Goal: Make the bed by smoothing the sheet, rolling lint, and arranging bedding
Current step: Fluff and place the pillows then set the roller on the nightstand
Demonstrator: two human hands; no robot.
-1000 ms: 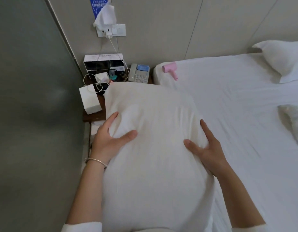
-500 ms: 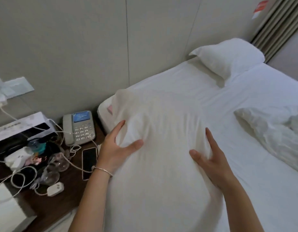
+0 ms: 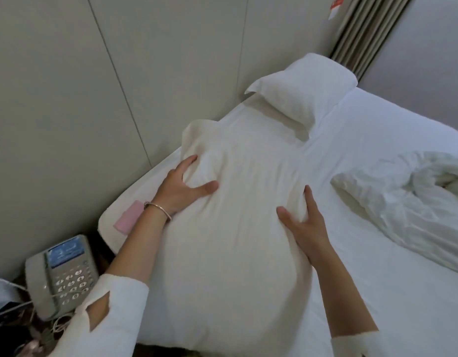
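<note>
White pillow [image 3: 235,228] is lying over the bed's [image 3: 377,292] near corner; the left hand [image 3: 181,186] and right hand [image 3: 303,224] are gripping its two sides, fingers curling into the fabric.

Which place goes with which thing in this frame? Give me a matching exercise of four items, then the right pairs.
Things
1. large cream pillow
2. small pink hair dryer
3. grey desk telephone with keypad
4. crumpled white duvet

Places
A. heaped on the right side of the bed
B. on the nightstand at lower left
C. held between the left hand and the right hand
D. on the near corner of the mattress, partly hidden by the left wrist

Pairs: 1-C, 2-D, 3-B, 4-A
</note>
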